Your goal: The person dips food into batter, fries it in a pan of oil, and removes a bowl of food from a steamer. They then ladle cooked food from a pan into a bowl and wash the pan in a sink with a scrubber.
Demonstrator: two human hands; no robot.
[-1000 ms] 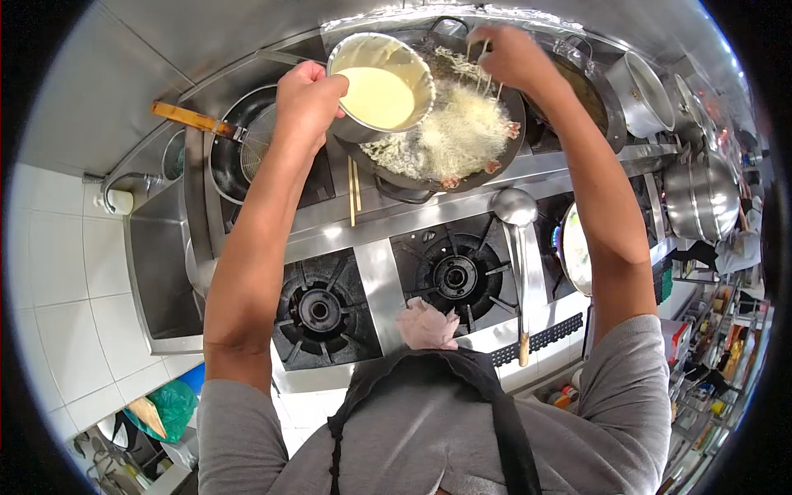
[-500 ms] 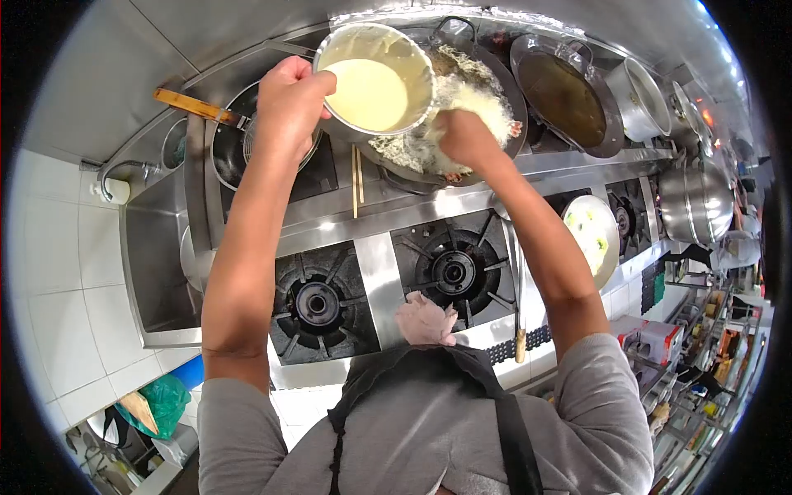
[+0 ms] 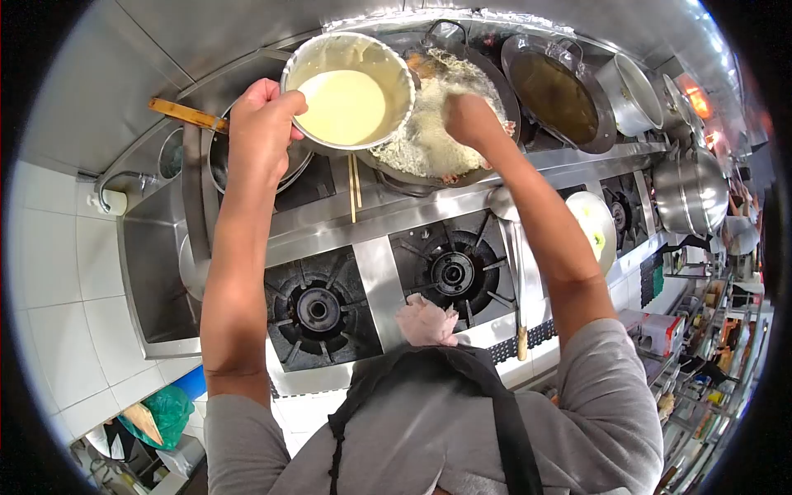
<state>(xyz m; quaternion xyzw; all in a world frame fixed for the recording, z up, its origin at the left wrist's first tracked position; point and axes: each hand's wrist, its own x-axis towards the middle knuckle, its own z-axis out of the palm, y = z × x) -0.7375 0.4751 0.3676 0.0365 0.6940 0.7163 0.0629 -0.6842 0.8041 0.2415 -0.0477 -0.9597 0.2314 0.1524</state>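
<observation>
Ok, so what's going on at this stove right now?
Someone is working over a large wok of foaming, pale food. Their left hand grips a metal pot by its edge, tipped so the pale yellow liquid inside shows. Their right hand is above the wok; its fingertips can't be made out. Two thin sticks and a ladle lie nearby.

Steel sink (image 3: 157, 285) at left, green bag (image 3: 167, 417) nearby; pink cloth (image 3: 426, 320) by front burner (image 3: 453, 273); shelving (image 3: 701, 400) lower right.
</observation>
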